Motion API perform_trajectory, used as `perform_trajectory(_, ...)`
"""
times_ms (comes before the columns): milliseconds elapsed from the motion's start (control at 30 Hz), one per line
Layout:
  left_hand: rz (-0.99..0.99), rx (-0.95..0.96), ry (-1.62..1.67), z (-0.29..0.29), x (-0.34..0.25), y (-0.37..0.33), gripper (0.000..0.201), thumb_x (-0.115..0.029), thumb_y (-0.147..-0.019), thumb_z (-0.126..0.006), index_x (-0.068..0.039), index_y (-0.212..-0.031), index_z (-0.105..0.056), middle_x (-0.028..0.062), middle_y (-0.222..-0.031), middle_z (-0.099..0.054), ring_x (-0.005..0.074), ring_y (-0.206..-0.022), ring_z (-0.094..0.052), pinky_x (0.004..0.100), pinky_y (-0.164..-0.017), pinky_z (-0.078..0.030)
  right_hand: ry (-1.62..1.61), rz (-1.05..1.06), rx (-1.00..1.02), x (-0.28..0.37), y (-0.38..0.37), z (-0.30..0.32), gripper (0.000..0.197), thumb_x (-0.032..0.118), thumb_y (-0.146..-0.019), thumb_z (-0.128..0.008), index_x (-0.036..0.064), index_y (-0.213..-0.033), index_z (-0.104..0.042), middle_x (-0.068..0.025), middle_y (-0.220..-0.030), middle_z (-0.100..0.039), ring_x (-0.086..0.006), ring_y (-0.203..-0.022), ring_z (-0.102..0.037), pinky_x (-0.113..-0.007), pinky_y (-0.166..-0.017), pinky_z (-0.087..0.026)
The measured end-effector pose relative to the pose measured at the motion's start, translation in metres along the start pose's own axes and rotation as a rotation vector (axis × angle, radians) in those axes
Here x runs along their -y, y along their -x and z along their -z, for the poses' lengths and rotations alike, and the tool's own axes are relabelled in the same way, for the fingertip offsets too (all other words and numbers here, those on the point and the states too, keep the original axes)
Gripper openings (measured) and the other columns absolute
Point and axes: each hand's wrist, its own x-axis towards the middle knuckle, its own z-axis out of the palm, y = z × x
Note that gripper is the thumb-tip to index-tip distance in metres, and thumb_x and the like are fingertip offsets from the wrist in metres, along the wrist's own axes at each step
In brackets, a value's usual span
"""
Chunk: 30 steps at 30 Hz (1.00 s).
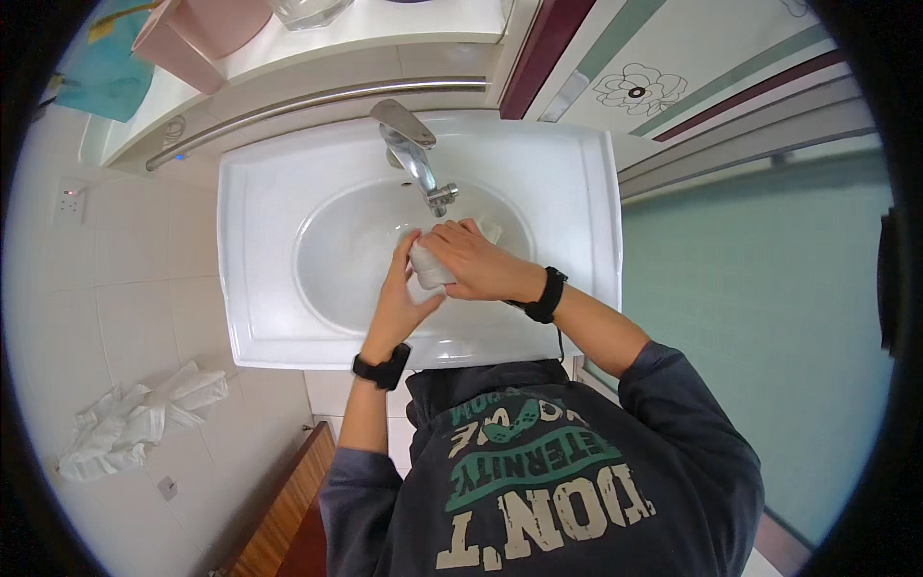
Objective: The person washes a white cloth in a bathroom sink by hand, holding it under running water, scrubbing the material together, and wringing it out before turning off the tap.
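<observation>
Over the white washbasin [317, 260], my two hands meet on a rounded off-white thing [435, 269] with banded ridges, whose kind I cannot make out. My left hand [396, 293] curves round its left side, fingers along the far edge and thumb towards the near side. From the right, my right hand [481, 262] lies over its top with the fingers bent down and closed on it. A small whitish piece [490, 229] shows beyond the right hand; whether it belongs to the same thing is hidden. Just above the hands hangs the spout of the chrome faucet [411, 154].
A metal rail [317, 111] runs below a white shelf [404, 21] holding a pink cup [178, 48] and a blue-green container [111, 67]. Crumpled white cloth or plastic [144, 418] hangs at left. A greenish glass panel [750, 317] stands on the right.
</observation>
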Motion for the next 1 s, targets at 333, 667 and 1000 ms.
perform_trajectory(333, 0.346, -0.44, 0.134, -0.039, 0.099, -0.043, 0.044, 0.011, -0.06, -0.054, 0.001, -0.102, -0.045, 0.0078, -0.088, -0.051, 0.0165, -0.081, -0.052, 0.0269, -0.069, -0.043, -0.248, -0.534, 0.261, -0.078, 0.058, -0.033, 0.088, 0.02, -0.061, -0.07, 0.001, -0.132, -0.023, -0.0236, -0.128, -0.037, -0.0364, -0.117, -0.038, -0.035, -0.099, -0.032)
perform_trajectory(667, 0.439, -0.2, 1.054, -0.007, 0.089, -0.024, 0.051, 0.013, -0.066, -0.041, 0.0, -0.115, -0.04, 0.0087, -0.098, -0.05, 0.0226, -0.092, -0.049, 0.0402, -0.086, -0.042, -0.38, -0.453, 0.174, -0.118, -0.004, -0.113, 0.087, 0.031, -0.049, -0.078, 0.0036, -0.123, -0.041, -0.0208, -0.119, -0.047, -0.0325, -0.11, -0.046, -0.036, -0.092, -0.037)
perform_trajectory(1000, 1.193, -0.529, 1.263, -0.027, 0.101, -0.019, 0.076, -0.052, -0.077, -0.052, -0.019, -0.136, -0.016, 0.0154, -0.139, -0.011, 0.0368, -0.128, -0.011, 0.0672, -0.093, -0.018, -0.122, -0.44, -0.065, -0.074, -0.004, -0.105, 0.052, 0.007, -0.064, -0.062, 0.0034, -0.112, -0.044, -0.0195, -0.112, -0.048, -0.0381, -0.103, -0.046, -0.043, -0.086, -0.037)
